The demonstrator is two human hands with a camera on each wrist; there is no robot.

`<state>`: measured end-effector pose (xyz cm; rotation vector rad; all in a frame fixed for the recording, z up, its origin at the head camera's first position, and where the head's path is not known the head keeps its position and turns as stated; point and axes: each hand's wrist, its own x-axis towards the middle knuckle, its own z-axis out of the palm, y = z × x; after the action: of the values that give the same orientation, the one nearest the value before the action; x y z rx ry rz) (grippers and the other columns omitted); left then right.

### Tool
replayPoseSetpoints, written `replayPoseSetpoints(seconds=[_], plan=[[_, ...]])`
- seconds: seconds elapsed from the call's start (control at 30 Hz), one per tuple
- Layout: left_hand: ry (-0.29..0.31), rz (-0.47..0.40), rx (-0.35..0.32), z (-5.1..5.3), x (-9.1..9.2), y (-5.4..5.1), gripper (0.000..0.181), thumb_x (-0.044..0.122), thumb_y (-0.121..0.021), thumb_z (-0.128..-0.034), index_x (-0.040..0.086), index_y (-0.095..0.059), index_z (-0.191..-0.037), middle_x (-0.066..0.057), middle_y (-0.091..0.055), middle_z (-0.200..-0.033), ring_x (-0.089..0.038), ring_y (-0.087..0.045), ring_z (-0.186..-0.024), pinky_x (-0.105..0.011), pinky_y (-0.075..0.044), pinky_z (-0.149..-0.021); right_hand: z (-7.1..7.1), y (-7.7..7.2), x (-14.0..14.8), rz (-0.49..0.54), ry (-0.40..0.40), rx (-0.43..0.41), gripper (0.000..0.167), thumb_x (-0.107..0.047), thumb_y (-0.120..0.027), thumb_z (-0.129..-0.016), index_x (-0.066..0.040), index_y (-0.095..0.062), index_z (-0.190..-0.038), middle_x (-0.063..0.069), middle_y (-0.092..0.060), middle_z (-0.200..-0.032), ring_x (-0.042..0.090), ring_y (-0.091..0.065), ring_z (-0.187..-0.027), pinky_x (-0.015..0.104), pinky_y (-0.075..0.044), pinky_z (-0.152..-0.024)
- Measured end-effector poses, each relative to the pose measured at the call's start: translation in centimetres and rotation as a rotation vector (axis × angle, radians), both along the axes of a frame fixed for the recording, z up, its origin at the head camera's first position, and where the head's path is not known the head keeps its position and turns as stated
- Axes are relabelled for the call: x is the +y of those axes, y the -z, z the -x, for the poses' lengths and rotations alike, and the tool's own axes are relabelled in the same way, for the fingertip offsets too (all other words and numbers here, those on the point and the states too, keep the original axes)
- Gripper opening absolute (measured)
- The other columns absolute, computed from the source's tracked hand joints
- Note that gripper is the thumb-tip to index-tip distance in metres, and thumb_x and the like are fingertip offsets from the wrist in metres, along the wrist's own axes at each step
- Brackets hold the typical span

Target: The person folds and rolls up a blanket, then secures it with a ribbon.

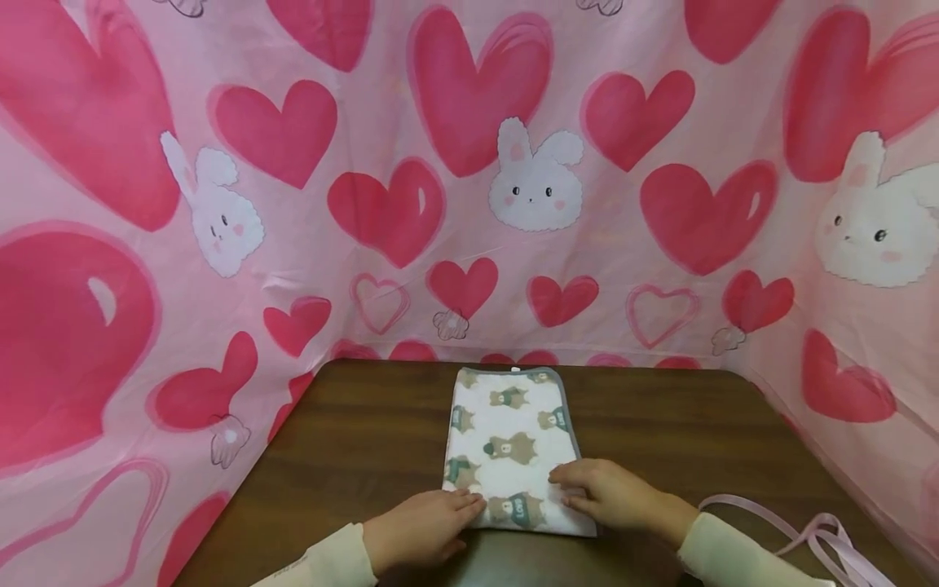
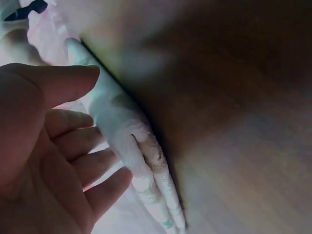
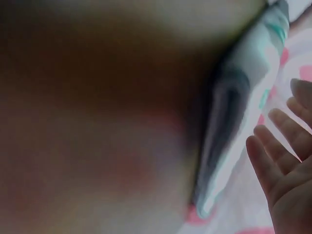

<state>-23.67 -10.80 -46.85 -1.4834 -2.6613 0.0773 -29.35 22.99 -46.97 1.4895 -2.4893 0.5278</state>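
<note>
A folded white cloth [image 1: 513, 448] with brown bears and a grey edging lies on the table, its long side pointing away from me. My left hand [image 1: 425, 526] rests its fingertips on the near left corner, fingers fairly straight. Over the near right edge lies my right hand [image 1: 612, 493], its fingers extended and a little spread. The left wrist view shows the folded layers of the cloth [image 2: 117, 117] beside the fingers. From the right wrist, the cloth's grey-edged fold [image 3: 226, 107] appears blurred, with the fingers [image 3: 273, 156] straight above the cloth.
The dark wooden table [image 1: 367, 432] extends around the cloth. A pink ribbon [image 1: 814, 530] lies loosely curled at the right, near the right sleeve. A pink curtain [image 1: 469, 220] with hearts and rabbits stands behind the table and at both sides.
</note>
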Motion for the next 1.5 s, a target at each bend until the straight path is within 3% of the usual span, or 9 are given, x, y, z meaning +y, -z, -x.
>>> replayPoseSetpoints(seconds=[0.1,0.2,0.33,0.5,0.73,0.93,1.07,1.17,1.5], plan=[[-0.010,-0.012,-0.063,-0.1,-0.2,1.1,0.051,0.031,-0.067,-0.0925,0.007,-0.054,-0.137,-0.003,-0.055,-0.136,-0.013,-0.051,-0.124,-0.028,-0.044,-0.097,-1.1,1.2,0.0,-0.032,-0.061,-0.029,0.035,-0.023,-0.069,-0.092,-0.006,-0.065,-0.122,0.004,-0.066,-0.120,0.018,-0.061,-0.111,0.040,-0.051,-0.087],[0.000,-0.042,-0.058,-0.2,-0.4,2.0,0.050,0.029,-0.069,-0.0909,0.008,-0.056,-0.135,-0.003,-0.056,-0.135,-0.012,-0.052,-0.123,-0.027,-0.046,-0.095,-1.9,2.1,0.4,-0.087,-0.076,-0.037,0.043,-0.032,-0.068,-0.092,-0.008,-0.062,-0.128,0.005,-0.063,-0.126,0.019,-0.058,-0.115,0.039,-0.050,-0.089],[-0.004,-0.087,0.003,-0.2,-0.7,2.6,0.045,0.021,-0.072,-0.0856,0.008,-0.061,-0.128,-0.002,-0.061,-0.128,-0.009,-0.057,-0.114,-0.025,-0.050,-0.086,-2.2,3.1,0.8,-0.111,-0.078,0.007,0.049,-0.028,-0.076,-0.085,-0.008,-0.062,-0.128,0.006,-0.061,-0.127,0.020,-0.057,-0.116,0.038,-0.050,-0.089],[0.001,-0.138,0.136,-0.4,-0.7,3.4,0.028,0.014,-0.072,-0.0773,0.012,-0.066,-0.105,0.005,-0.065,-0.100,-0.003,-0.062,-0.080,-0.023,-0.052,-0.064,-2.5,4.4,0.9,-0.101,-0.081,0.084,0.056,-0.001,-0.075,-0.071,-0.002,-0.062,-0.125,0.009,-0.063,-0.124,0.022,-0.059,-0.114,0.039,-0.052,-0.087],[-0.023,-0.198,0.176,-0.2,-0.2,4.1,0.020,0.010,-0.074,-0.0718,0.018,-0.058,-0.081,0.011,-0.053,-0.071,-0.003,-0.053,-0.060,-0.024,-0.041,-0.046,-2.4,5.2,0.4,-0.048,-0.070,0.161,0.046,0.001,-0.073,-0.069,-0.001,-0.067,-0.114,0.006,-0.068,-0.112,0.017,-0.065,-0.103,0.032,-0.053,-0.083],[-0.084,-0.254,0.021,1.3,-0.9,3.7,0.021,0.004,-0.068,-0.0763,0.021,-0.055,-0.077,0.013,-0.053,-0.069,-0.001,-0.049,-0.058,-0.022,-0.038,-0.048,-1.8,4.2,0.7,-0.030,-0.061,0.133,0.035,0.001,-0.074,-0.073,-0.004,-0.070,-0.108,0.006,-0.070,-0.106,0.015,-0.066,-0.096,0.030,-0.054,-0.079],[-0.115,-0.295,-0.106,2.4,-1.4,2.7,0.014,0.006,-0.063,-0.0859,0.020,-0.062,-0.089,0.012,-0.060,-0.081,0.001,-0.050,-0.066,-0.020,-0.042,-0.057,-1.4,2.9,1.2,-0.060,0.010,0.026,0.031,-0.002,-0.071,-0.081,-0.004,-0.068,-0.112,0.006,-0.069,-0.109,0.017,-0.065,-0.099,0.036,-0.054,-0.080],[-0.145,-0.344,-0.146,3.0,-1.6,1.9,0.011,0.009,-0.059,-0.0919,0.019,-0.063,-0.096,0.012,-0.060,-0.084,0.001,-0.052,-0.070,-0.022,-0.046,-0.063,-1.3,1.9,1.6,-0.067,0.074,-0.049,0.029,-0.006,-0.069,-0.087,-0.004,-0.067,-0.116,0.006,-0.068,-0.111,0.018,-0.065,-0.100,0.039,-0.054,-0.081],[-0.219,-0.478,-0.386,3.4,-2.4,1.2,0.006,0.017,-0.051,-0.1016,0.019,-0.056,-0.102,0.015,-0.048,-0.073,-0.001,-0.047,-0.064,-0.020,-0.042,-0.060,-0.9,0.9,2.3,0.034,0.113,-0.189,0.016,-0.020,-0.065,-0.094,-0.018,-0.065,-0.110,-0.013,-0.064,-0.098,0.002,-0.057,-0.085,0.031,-0.051,-0.070]])
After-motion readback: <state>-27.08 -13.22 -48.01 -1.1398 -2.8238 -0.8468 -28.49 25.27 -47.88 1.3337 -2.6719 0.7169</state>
